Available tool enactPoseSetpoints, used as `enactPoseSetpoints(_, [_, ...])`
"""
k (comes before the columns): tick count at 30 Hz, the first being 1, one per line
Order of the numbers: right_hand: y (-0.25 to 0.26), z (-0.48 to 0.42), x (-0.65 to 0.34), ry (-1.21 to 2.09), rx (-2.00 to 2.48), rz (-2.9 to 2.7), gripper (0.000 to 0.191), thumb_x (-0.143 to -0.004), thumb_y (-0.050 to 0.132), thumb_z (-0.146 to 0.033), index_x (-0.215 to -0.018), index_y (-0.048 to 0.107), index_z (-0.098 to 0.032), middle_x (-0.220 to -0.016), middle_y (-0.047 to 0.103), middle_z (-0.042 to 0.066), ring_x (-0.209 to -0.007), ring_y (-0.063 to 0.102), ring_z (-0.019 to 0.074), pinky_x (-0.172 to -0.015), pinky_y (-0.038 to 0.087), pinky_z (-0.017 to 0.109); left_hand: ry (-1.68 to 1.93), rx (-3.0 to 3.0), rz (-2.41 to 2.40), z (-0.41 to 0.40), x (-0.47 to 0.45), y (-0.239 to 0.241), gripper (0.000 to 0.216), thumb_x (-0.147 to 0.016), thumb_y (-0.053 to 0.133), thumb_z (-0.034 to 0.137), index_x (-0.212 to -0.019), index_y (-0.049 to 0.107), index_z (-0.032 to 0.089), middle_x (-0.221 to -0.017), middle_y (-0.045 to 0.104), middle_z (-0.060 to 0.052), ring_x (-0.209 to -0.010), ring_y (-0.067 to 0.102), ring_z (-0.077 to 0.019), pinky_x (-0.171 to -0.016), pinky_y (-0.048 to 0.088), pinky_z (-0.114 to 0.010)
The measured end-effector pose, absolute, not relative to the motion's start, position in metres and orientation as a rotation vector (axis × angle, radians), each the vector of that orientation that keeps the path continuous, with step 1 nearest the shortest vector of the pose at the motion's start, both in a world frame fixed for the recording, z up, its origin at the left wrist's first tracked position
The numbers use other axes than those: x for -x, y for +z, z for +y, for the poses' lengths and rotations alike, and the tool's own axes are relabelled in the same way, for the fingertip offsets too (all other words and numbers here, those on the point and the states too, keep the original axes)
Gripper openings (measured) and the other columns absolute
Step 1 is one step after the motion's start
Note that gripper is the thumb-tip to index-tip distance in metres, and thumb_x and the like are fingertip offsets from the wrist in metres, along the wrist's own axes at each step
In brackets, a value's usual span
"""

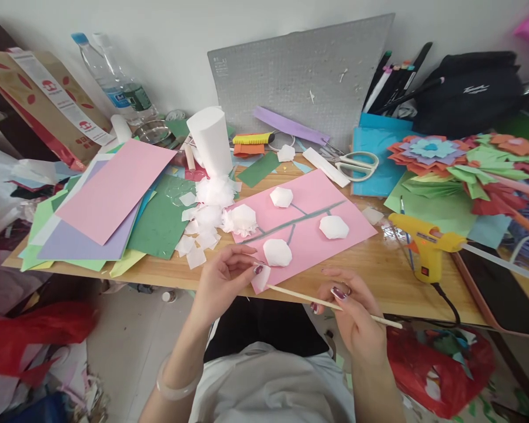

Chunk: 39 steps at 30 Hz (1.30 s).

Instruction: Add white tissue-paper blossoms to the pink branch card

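Note:
My left hand (231,275) pinches a small square of thin white paper (261,277) between thumb and finger. A thin wooden stick (293,292) is held in my right hand (352,302), its left tip beside the paper square. Beyond both hands lies a pink sheet (355,226) with a drawn grey-green branch (300,220). Several white paper shapes rest on it, among them one with ruffled edges (241,219) at the left and a plain one (277,252) nearest me. Left of the sheet, loose white paper squares (197,257) form a pile.
Stacked coloured paper (114,194) covers the table's left side. A white roll (209,138) stands behind the squares. Scissors (357,166) lie near the grey cutting mat (291,76). A yellow glue gun (425,241) with a cord, a phone (506,288) and paper flowers (432,154) are at right.

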State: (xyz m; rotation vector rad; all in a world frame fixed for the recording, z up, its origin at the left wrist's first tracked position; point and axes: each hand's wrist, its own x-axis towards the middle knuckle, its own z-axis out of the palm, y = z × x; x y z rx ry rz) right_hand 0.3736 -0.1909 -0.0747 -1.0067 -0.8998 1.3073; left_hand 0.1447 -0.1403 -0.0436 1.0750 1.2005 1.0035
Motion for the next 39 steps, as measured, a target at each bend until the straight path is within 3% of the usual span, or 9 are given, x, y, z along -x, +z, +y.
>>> enactPoseSetpoints(12, [-0.0720, -0.1885, -0.3721, 1.254, 1.042, -0.873, 0.018, -0.090, 0.059, -0.032, -0.104, 0.067, -0.023, -0.062, 0.066, -0.001, -0.056, 0.063, 0.0154, -0.058, 0.053, 0.029, 0.880, -1.073, 1.143, -0.1422, -0.1479, -0.0379, 0.038, -0.079, 0.075, 0.031, -0.111, 0.059, 0.018, -0.085, 0.076, -0.005, -0.080, 0.070, -0.0182, -0.073, 0.053, -0.029])
enactPoseSetpoints(16, [-0.0717, -0.1892, -0.3711, 1.237, 1.060, -0.871, 0.017, -0.090, 0.058, -0.032, -0.103, 0.066, -0.023, -0.062, 0.066, -0.001, -0.054, 0.061, 0.0144, -0.058, 0.053, 0.029, 0.857, -1.107, 1.132, -0.1423, -0.1456, -0.0367, 0.038, -0.081, 0.072, 0.033, -0.113, 0.059, 0.018, -0.085, 0.074, -0.005, -0.070, 0.064, -0.0138, -0.062, 0.046, -0.024])
enactPoseSetpoints(19, [-0.0735, -0.1897, -0.3706, 1.238, 1.069, -0.881, 0.018, -0.091, 0.058, -0.032, -0.104, 0.065, -0.023, -0.064, 0.067, -0.001, -0.054, 0.061, 0.0148, -0.059, 0.054, 0.031, 0.862, -1.115, 1.150, -0.1431, -0.1442, -0.0357, 0.036, -0.087, 0.065, 0.039, -0.115, 0.060, 0.017, -0.074, 0.068, 0.000, -0.062, 0.057, -0.0111, -0.058, 0.043, -0.023])
enactPoseSetpoints(21, [-0.0748, -0.1898, -0.3702, 1.227, 1.091, -0.891, 0.018, -0.091, 0.057, -0.032, -0.104, 0.064, -0.023, -0.065, 0.067, -0.001, -0.055, 0.061, 0.0151, -0.060, 0.053, 0.031, 0.867, -1.095, 1.150, -0.1439, -0.1436, -0.0352, 0.037, -0.088, 0.064, 0.041, -0.115, 0.060, 0.017, -0.071, 0.066, 0.001, -0.064, 0.058, -0.0119, -0.061, 0.045, -0.024])
enactPoseSetpoints(27, [-0.0721, -0.1881, -0.3682, 1.170, 1.115, -0.868, 0.017, -0.091, 0.056, -0.031, -0.104, 0.063, -0.023, -0.063, 0.066, -0.001, -0.055, 0.062, 0.0172, -0.060, 0.054, 0.034, 0.880, -1.002, 1.084, -0.1475, -0.1422, -0.0397, 0.046, -0.080, 0.074, 0.027, -0.121, 0.054, 0.019, -0.091, 0.072, -0.005, -0.081, 0.066, -0.0153, -0.076, 0.054, -0.028])
enactPoseSetpoints(39, [-0.0750, -0.1900, -0.3698, 1.277, 1.076, -0.896, 0.021, -0.089, 0.058, -0.032, -0.108, 0.063, -0.022, -0.067, 0.067, -0.001, -0.055, 0.062, 0.0161, -0.060, 0.053, 0.033, 0.911, -1.062, 1.115, -0.1445, -0.1459, -0.0431, 0.040, -0.081, 0.071, 0.026, -0.117, 0.055, 0.019, -0.092, 0.072, -0.006, -0.089, 0.069, -0.0184, -0.081, 0.053, -0.031])
